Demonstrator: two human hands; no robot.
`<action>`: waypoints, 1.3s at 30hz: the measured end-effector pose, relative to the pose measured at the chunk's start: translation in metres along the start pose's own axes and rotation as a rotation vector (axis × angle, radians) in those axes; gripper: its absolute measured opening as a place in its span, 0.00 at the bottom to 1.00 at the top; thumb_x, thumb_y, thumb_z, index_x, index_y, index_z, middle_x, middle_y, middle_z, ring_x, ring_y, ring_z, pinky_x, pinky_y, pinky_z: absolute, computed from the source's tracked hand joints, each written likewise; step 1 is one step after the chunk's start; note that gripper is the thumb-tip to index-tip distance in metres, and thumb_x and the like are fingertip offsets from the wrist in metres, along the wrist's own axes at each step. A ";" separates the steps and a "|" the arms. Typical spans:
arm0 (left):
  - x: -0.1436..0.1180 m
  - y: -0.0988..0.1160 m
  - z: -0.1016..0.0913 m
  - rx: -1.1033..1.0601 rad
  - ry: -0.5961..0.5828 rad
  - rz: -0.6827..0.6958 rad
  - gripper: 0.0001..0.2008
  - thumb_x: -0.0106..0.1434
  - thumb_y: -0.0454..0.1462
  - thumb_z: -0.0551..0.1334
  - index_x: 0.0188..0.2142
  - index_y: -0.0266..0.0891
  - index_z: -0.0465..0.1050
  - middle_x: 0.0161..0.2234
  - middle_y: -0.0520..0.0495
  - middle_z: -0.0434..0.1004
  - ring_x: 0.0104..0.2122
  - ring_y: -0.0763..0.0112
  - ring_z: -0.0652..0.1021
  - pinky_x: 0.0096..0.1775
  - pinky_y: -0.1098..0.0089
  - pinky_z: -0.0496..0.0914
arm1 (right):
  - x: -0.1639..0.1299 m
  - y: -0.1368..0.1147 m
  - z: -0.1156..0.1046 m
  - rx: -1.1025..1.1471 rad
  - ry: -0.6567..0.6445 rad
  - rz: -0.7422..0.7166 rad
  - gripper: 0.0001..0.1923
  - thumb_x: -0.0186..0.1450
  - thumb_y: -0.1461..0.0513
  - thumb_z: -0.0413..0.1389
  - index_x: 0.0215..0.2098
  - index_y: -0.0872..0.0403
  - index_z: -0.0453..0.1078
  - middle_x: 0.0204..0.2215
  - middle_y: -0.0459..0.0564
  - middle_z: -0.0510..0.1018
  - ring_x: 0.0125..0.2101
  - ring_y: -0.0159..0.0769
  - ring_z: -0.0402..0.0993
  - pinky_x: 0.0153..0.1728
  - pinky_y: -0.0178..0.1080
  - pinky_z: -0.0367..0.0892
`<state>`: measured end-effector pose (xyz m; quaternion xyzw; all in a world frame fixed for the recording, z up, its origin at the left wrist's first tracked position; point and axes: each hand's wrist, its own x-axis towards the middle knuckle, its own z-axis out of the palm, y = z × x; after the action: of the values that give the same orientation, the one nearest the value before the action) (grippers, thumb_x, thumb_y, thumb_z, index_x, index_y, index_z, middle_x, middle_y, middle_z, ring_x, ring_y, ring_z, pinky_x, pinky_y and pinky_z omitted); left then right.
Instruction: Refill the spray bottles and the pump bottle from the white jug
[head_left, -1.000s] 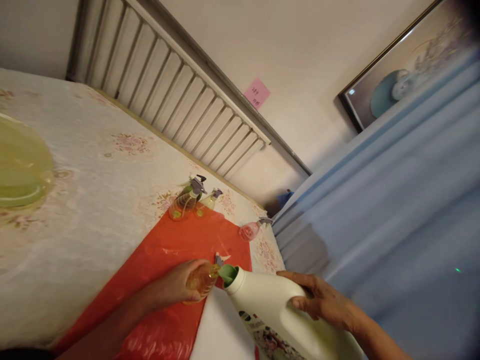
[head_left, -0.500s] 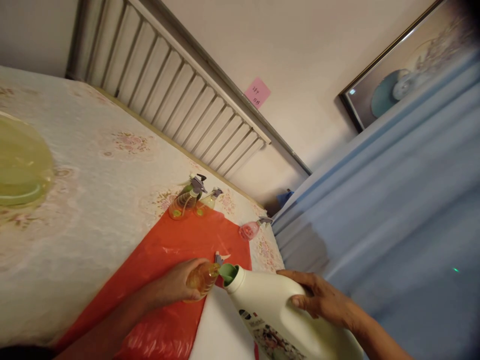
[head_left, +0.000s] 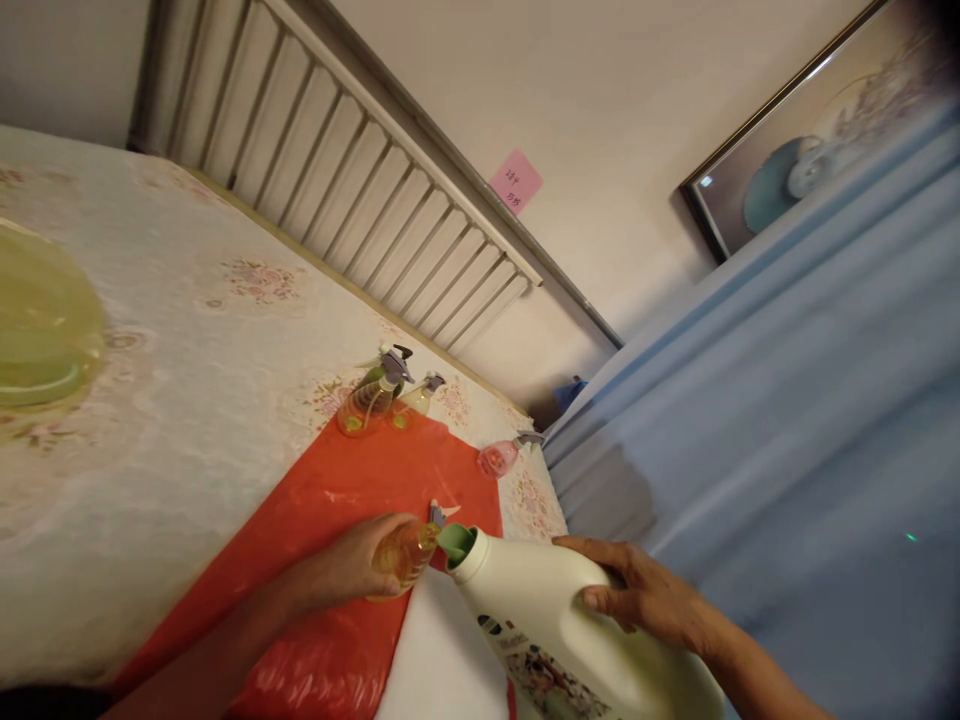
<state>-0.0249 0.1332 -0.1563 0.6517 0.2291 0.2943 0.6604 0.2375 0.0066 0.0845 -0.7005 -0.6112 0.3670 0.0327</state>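
Observation:
My left hand (head_left: 360,562) is wrapped round a small clear bottle (head_left: 409,552) of amber look, tilted with its mouth to the right. Its mouth meets the green spout (head_left: 457,543) of a large cream-coloured jug (head_left: 540,590), which lies tipped toward it. My right hand (head_left: 637,595) grips the jug by its handle side, thumb on the near face. Whether liquid is flowing between the two I cannot tell. Just behind the bottle's mouth a grey and white spray head (head_left: 437,514) shows on the red sheet (head_left: 360,480).
Several spray bottles stand farther back: a ribbed one (head_left: 367,400), a smaller clear one (head_left: 416,400) and a pink one (head_left: 499,458). A yellow-green basin (head_left: 49,320) sits at the left on the flowered cloth (head_left: 172,400). A radiator (head_left: 352,180) and a blue curtain (head_left: 765,400) bound the area.

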 end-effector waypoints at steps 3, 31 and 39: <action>-0.001 0.001 0.001 0.006 0.003 0.016 0.27 0.48 0.32 0.64 0.50 0.43 0.70 0.45 0.51 0.81 0.50 0.52 0.76 0.46 0.64 0.72 | 0.000 0.001 0.000 -0.006 0.002 -0.006 0.33 0.60 0.46 0.61 0.60 0.49 0.67 0.32 0.46 0.73 0.23 0.26 0.57 0.19 0.28 0.54; 0.000 0.001 0.001 -0.008 -0.001 0.008 0.26 0.48 0.34 0.65 0.49 0.43 0.69 0.47 0.47 0.79 0.50 0.51 0.76 0.45 0.65 0.73 | -0.001 -0.005 -0.001 0.009 -0.011 -0.008 0.32 0.60 0.47 0.61 0.59 0.49 0.68 0.29 0.45 0.70 0.23 0.26 0.55 0.20 0.28 0.54; -0.003 0.008 0.001 0.014 -0.004 -0.034 0.28 0.49 0.33 0.65 0.51 0.40 0.67 0.47 0.46 0.80 0.53 0.49 0.74 0.47 0.62 0.72 | 0.000 -0.003 -0.001 0.019 -0.023 -0.002 0.32 0.60 0.46 0.61 0.59 0.49 0.68 0.30 0.45 0.70 0.24 0.26 0.56 0.20 0.28 0.53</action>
<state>-0.0273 0.1304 -0.1488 0.6530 0.2409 0.2803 0.6610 0.2358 0.0080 0.0869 -0.6954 -0.6087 0.3806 0.0325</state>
